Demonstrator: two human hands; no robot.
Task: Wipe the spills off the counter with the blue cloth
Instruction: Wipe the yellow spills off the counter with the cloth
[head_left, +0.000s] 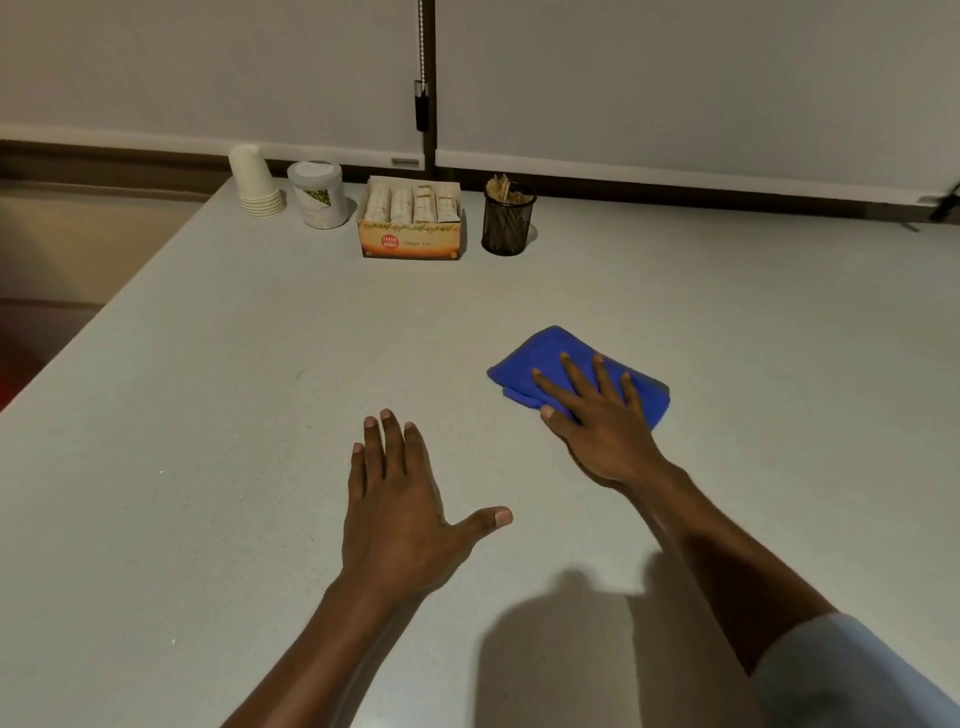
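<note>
A folded blue cloth (540, 358) lies on the pale grey counter (260, 389), right of centre. My right hand (597, 415) presses flat on top of the cloth, fingers spread, covering its near half. My left hand (400, 499) rests palm down on the bare counter to the left of the cloth, fingers apart and thumb stretched out, holding nothing. A small faint greenish mark (298, 372) shows on the counter left of the cloth; no other spill is clear to see.
Along the back edge stand a stack of white paper cups (254, 182), a lidded clear jar (318, 195), an open orange box of tea sachets (413, 223) and a black mesh holder of wooden sticks (508, 218). The counter's left edge (104, 317) drops away diagonally.
</note>
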